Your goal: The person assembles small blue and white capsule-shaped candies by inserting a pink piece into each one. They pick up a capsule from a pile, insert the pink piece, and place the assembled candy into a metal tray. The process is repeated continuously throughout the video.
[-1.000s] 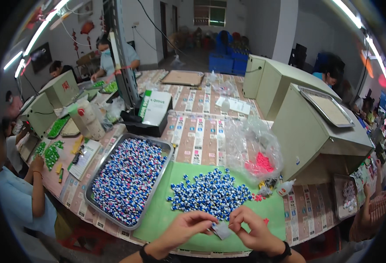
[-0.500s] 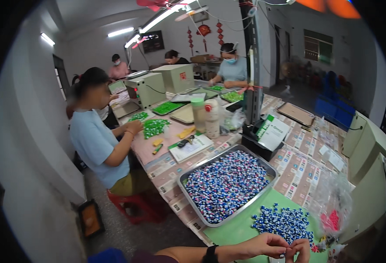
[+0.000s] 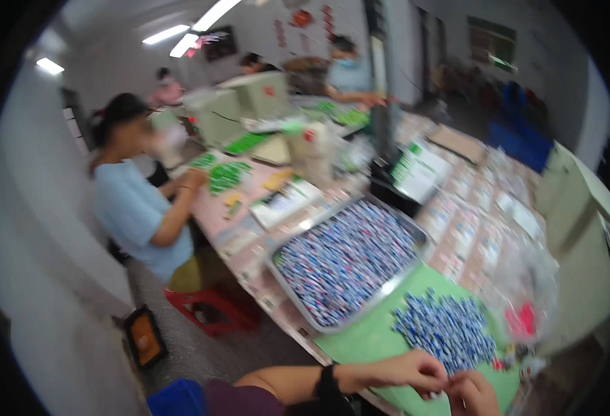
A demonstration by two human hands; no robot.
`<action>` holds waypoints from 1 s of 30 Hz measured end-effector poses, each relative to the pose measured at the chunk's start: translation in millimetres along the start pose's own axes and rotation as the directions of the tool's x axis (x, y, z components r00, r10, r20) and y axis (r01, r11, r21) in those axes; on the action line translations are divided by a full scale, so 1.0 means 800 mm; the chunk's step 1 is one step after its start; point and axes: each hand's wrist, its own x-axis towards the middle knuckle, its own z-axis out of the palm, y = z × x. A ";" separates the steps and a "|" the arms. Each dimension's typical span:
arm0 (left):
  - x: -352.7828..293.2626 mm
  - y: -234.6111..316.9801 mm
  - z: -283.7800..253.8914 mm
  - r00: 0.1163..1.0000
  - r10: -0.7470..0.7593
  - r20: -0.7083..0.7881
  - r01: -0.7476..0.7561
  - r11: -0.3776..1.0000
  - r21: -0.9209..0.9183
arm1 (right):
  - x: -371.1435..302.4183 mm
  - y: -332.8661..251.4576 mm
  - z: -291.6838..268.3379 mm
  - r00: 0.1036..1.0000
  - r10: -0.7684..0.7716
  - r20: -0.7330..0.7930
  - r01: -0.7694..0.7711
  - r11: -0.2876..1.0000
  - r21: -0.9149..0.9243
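Observation:
Both my hands meet over the near edge of a green mat [image 3: 350, 347]. My left hand [image 3: 410, 371], with a dark band on its wrist, is closed in a pinch. Beside it my right hand [image 3: 473, 394] is closed too, its fingertips close to the left ones. A tiny pale spot shows at the left fingertips; blur hides what it is. Just beyond my hands lies a loose pile of small blue-and-white bead-like pieces [image 3: 447, 329]. A metal tray [image 3: 296, 310] farther left is filled with similar blue, white and pink pieces.
Right of the pile are a clear plastic bag [image 3: 527, 277] and bright pink pieces [image 3: 521, 319]. A dark box [image 3: 393, 191] with a green-and-white packet [image 3: 421, 173] stands behind the tray. On the left, a person in light blue [image 3: 142, 215] handles green pieces [image 3: 227, 178]; pale machine housings [image 3: 575, 208] stand at right.
The whole view has shifted and blurred, so the scene sits slightly higher and to the left. My hands stay together at the pinch, now a little higher in the picture.

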 end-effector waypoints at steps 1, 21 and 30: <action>0.001 -0.008 -0.003 0.999 0.012 -0.032 -0.011 1.000 0.022 | -0.010 0.009 0.001 0.999 0.037 0.028 -0.037 0.999 -0.022; -0.039 0.002 -0.013 0.866 0.197 -0.460 -0.182 0.980 0.077 | -0.041 0.076 0.025 0.907 0.383 0.176 -0.348 0.916 -0.202; -0.019 0.000 0.006 0.873 0.238 -0.425 -0.294 0.953 -0.071 | -0.018 0.041 0.013 0.910 0.412 -0.046 -0.372 0.861 0.346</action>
